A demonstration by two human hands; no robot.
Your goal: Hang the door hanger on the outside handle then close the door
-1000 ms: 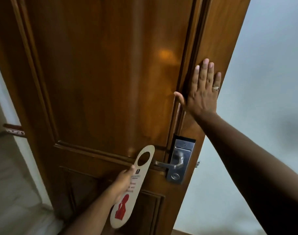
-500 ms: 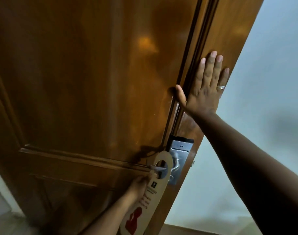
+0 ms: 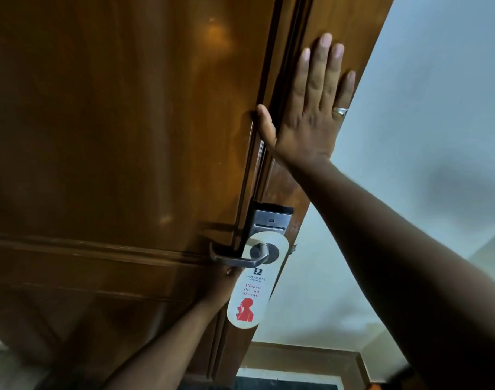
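A white door hanger [image 3: 249,288] with red "Please do not disturb" print and a red figure has its hole over the metal lever handle [image 3: 235,258] of the brown wooden door [image 3: 114,136]. My left hand [image 3: 223,280] is behind the hanger's left edge, mostly hidden, fingers on the card just under the lever. My right hand [image 3: 311,114] lies flat with spread fingers on the door's edge, a ring on one finger. A silver card-lock plate [image 3: 270,222] sits above the handle.
A pale wall [image 3: 423,108] fills the right side past the door's edge. A brown skirting board [image 3: 302,356] runs along the floor below it. A dark mat or floor strip [image 3: 282,385] lies at the bottom.
The hanger has gone from held beside the handle to threaded fully over the lever. My head has moved closer to the door. My right hand has stayed flat on the door edge.
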